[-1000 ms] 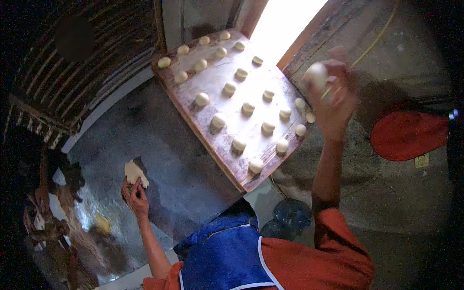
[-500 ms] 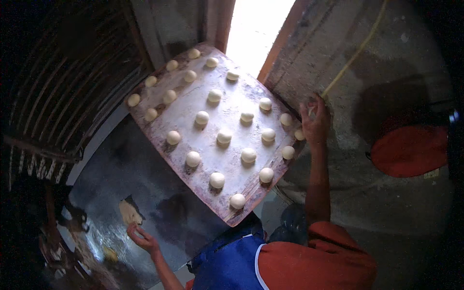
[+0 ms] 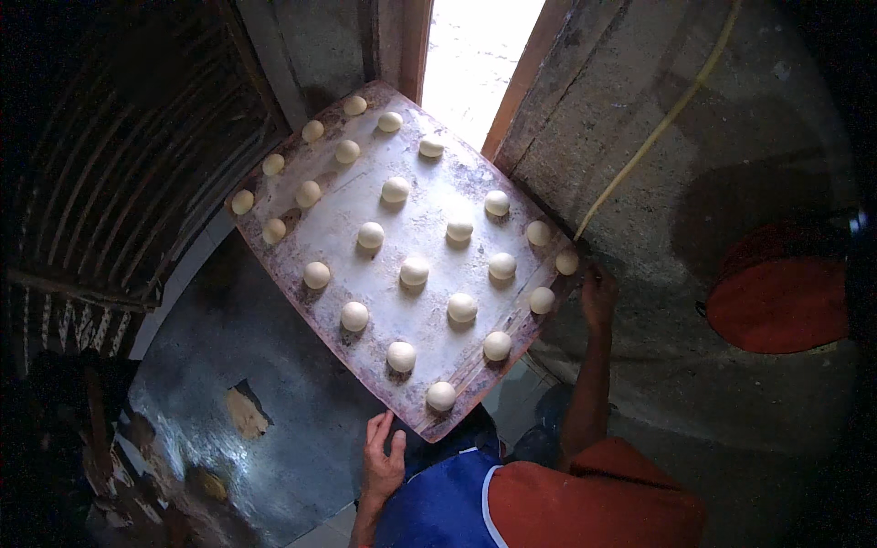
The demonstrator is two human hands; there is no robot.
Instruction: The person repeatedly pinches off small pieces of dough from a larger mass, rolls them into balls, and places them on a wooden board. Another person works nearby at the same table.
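Note:
A square wooden board [image 3: 343,210], dusted with white flour, fills the middle of the view, its corners pointing left, right, near and far. Several pale round dough balls [image 3: 414,271] sit on it in loose rows, apart from each other. My left hand [image 3: 382,461] is at the board's near-left edge, fingers stretched and thumb apart; the fingertips reach the edge, and whether they go under it I cannot tell. By the right corner, close to a dough ball [image 3: 566,262], is my right hand [image 3: 598,297]; its fingers are in shadow and partly hidden.
Below the board on the left lies a dark, worn surface [image 3: 301,447] with a torn pale patch [image 3: 247,411]. A slatted rack [image 3: 91,210] stands at the left. On the right are a stained wall [image 3: 658,210], a yellow cord [image 3: 653,137] and a round red object [image 3: 781,297]. Bright light enters through an opening [image 3: 484,55].
My left hand has moved right from the torn patch to the board's edge. My right hand has come down from the cord to beside the board's right corner. The dough balls keep their arrangement.

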